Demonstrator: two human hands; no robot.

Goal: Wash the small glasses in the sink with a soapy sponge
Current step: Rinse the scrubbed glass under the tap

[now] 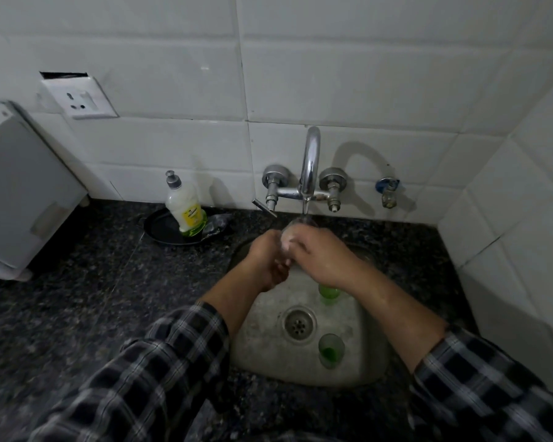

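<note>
Both hands are up under the tap at centre frame. The right hand (320, 253) wraps its curled fingers round a small clear glass (291, 233), smooth-walled with white foam showing on it. The left hand (267, 260) closes in from the left, fingers curled against the same glass lower down, though blur softens the detail. A thin stream runs from the curved chrome faucet (310, 161) straight onto the glass rim.

Below them is the steel sink (268, 355), a rounded square basin, dull and water-stained, with a round perforated drain (299, 323) in the middle. Two more glasses stand in it. The upper green glass (329, 292) is half tucked under the right wrist. The lower green glass (329, 349) is upright just right of the drain, with green pooled in its bottom.

The countertop (77, 298) is dark speckled stone, and the wall tiles (332, 74) are glossy white. Left of the faucet a clear soap bottle (186, 208) with a grey cap stands in a shallow round black dish (158, 231), with green liquid low in the bottle. Something crumpled and shiny (218, 222) lies beside the dish. A white wall socket (80, 97) sits at upper left. Checked sleeves fill the bottom corners.
</note>
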